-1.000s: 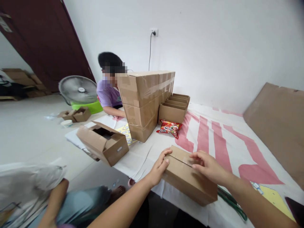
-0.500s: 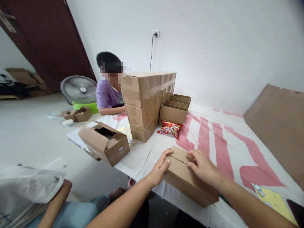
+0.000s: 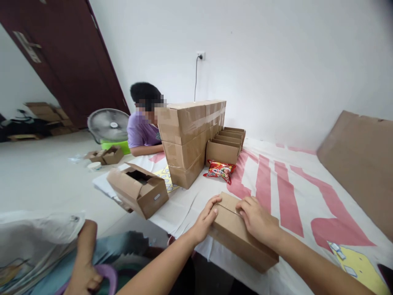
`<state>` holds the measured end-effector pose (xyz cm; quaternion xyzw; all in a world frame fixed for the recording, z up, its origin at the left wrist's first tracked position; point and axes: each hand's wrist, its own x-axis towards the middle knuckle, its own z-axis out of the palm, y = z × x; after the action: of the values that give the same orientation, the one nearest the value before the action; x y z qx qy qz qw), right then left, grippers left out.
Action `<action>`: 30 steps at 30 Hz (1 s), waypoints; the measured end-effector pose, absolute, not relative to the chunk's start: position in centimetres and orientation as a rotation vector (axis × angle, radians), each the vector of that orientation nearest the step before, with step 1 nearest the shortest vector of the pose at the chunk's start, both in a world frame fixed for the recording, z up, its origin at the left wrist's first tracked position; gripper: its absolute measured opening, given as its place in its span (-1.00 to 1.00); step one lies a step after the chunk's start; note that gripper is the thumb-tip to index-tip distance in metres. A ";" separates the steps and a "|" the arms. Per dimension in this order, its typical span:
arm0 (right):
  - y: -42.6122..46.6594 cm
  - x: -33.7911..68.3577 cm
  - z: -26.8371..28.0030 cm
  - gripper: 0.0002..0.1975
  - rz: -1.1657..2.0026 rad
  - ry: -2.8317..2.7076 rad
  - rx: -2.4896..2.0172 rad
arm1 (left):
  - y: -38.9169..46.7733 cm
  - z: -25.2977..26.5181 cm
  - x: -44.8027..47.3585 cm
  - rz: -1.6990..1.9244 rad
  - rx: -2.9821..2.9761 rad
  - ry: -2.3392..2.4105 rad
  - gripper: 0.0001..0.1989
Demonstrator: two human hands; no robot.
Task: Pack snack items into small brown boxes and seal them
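A closed brown cardboard box [image 3: 242, 235] lies near the table's front edge, a seam running along its top. My left hand [image 3: 206, 217] grips its left end, with the fingers over the top corner and the thumb along the near edge. On top of the box, my right hand [image 3: 258, 219] has its fingers curled in at the seam. Something small and shiny shows by those fingertips, too small to make out. Beyond the box sits a red snack packet [image 3: 220, 171].
Taped cartons [image 3: 192, 143] are stacked mid-table, beside a row of open boxes [image 3: 222, 152]. An opened carton [image 3: 139, 190] stands at the left edge. A person in purple [image 3: 143, 129] leans behind the stack; another person's hand [image 3: 82, 276] is at lower left. Large cardboard [image 3: 359, 164] lies right.
My right hand has shifted slightly left along the seam, its fingers curled closer together. My left hand stays on the box. The other person's hand at lower left has come into view with a purple ring-shaped thing.
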<state>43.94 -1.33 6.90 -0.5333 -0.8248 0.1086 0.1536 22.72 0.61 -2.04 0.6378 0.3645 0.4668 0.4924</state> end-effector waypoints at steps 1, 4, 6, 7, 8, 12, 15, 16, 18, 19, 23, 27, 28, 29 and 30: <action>-1.3 44.0 7.0 -0.77 0.279 -2.376 -1.538 | 0.6 -2.0 22.7 1.131 1.545 0.883 -0.54; -0.9 44.3 7.2 -0.78 0.218 -2.384 -1.560 | 0.5 -1.7 22.9 1.133 1.517 0.882 -0.53; -0.5 44.4 7.2 -0.77 0.175 -2.431 -1.525 | 0.4 -1.5 23.1 1.136 1.495 0.900 -0.53; -0.3 44.3 7.2 -0.77 0.153 -2.469 -1.501 | 0.3 -1.4 23.2 1.137 1.485 0.914 -0.53; -0.2 44.2 7.1 -0.77 0.129 -2.506 -1.481 | 0.2 -1.3 23.3 1.137 1.476 0.928 -0.54; -0.6 43.5 7.0 -0.75 0.018 -2.601 -1.443 | 0.0 -0.9 23.6 1.152 1.467 0.966 -0.53; -1.0 43.2 7.1 -0.73 -0.020 -2.618 -1.426 | -0.2 -0.8 23.8 1.172 1.459 0.999 -0.54; -1.0 43.2 7.0 -0.72 -0.020 -2.613 -1.423 | -0.3 -0.9 23.9 1.174 1.450 1.013 -0.54; -1.0 43.5 7.0 -0.72 -0.003 -2.590 -1.414 | -0.4 -1.0 24.0 1.174 1.430 1.042 -0.54; -1.1 43.7 6.9 -0.73 0.014 -2.573 -1.404 | -0.4 -1.0 24.0 1.175 1.419 1.057 -0.53; -2.1 45.0 6.9 -0.82 0.147 -2.455 -1.369 | -0.5 -1.1 24.3 1.179 1.381 1.106 -0.52; -4.2 46.3 6.7 -0.83 0.321 -2.220 -1.392 | -0.5 -1.1 24.5 1.186 1.354 1.123 -0.52; -4.8 46.7 6.6 -0.81 0.360 -2.163 -1.388 | -0.5 -1.1 24.6 1.193 1.349 1.127 -0.52; -5.4 47.2 6.4 -0.79 0.395 -2.116 -1.376 | -0.5 -1.1 24.7 1.199 1.344 1.131 -0.52; -5.9 47.7 6.1 -0.76 0.427 -2.083 -1.358 | -0.5 -1.1 24.7 1.207 1.339 1.137 -0.52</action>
<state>47.69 -5.90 6.08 -0.5129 -0.7864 0.1611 0.3042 24.73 -0.49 -1.05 0.5499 0.4668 0.4955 0.4839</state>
